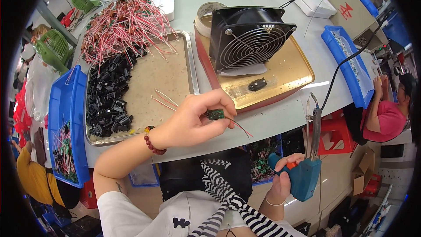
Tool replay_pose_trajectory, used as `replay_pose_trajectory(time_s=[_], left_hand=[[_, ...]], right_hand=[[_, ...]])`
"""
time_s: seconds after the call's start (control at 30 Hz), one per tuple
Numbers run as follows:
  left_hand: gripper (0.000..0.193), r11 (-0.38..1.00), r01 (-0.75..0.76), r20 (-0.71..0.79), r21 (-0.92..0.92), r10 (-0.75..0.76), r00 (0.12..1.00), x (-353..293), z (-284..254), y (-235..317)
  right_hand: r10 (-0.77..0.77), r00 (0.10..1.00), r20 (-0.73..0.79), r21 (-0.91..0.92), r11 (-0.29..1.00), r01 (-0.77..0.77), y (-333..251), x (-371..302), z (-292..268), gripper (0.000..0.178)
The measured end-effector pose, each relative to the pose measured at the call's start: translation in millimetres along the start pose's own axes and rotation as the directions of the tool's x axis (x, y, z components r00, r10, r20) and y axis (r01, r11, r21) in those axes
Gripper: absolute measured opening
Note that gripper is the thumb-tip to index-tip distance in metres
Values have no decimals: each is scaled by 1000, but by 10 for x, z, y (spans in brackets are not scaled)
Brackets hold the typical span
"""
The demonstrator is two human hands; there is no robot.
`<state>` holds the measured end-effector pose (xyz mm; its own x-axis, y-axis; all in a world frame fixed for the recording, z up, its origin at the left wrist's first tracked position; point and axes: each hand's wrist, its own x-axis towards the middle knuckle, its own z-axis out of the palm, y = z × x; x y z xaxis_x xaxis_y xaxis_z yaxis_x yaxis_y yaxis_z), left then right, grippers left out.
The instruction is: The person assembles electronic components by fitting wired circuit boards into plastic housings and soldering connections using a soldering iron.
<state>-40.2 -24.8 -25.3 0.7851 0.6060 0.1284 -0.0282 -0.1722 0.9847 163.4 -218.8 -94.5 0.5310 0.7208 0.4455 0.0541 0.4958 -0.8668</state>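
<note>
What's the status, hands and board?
Left hand pinching green board, red wires trailing. Right hand gripping teal soldering gun, tip up, apart from board. Nothing between them.

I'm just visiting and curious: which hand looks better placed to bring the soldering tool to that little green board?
Probably the right hand: it already grips the teal soldering gun, tip up, below the table edge. The left hand is busy pinching the green circuit board.

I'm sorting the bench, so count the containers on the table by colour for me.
Blue bins: 2, one at the left edge, one at the right
Silver metal tray: 1
Gold tray with red rim: 1
Total: 4
</note>
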Motion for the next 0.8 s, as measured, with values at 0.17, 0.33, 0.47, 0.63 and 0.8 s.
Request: replay_pose_trajectory(time_s=[0.17,0.33,0.47,0.63,0.8], left_hand=[[7,997,-40,21,62,39,999,34,-15,-10],[10,917,14,-26,399,-4,1000,147,-53,101],[13,866,8,10,501,-15,1000,221,-92,204],[12,839,40,7,542,-52,999,299,-89,261],[12,848,49,16,527,-67,998,317,-104,292]], right_hand=[[5,1000,19,-29,1000,-5,2,6,-30,41],[19,1000,20,-52,998,-18,11,3,-52,41],[31,999,8,-43,999,-31,1,12,-33,41],[33,999,-4,-40,999,-33,15,-1,-67,42],[43,999,-9,-35,998,-43,28,-6,-98,43]])
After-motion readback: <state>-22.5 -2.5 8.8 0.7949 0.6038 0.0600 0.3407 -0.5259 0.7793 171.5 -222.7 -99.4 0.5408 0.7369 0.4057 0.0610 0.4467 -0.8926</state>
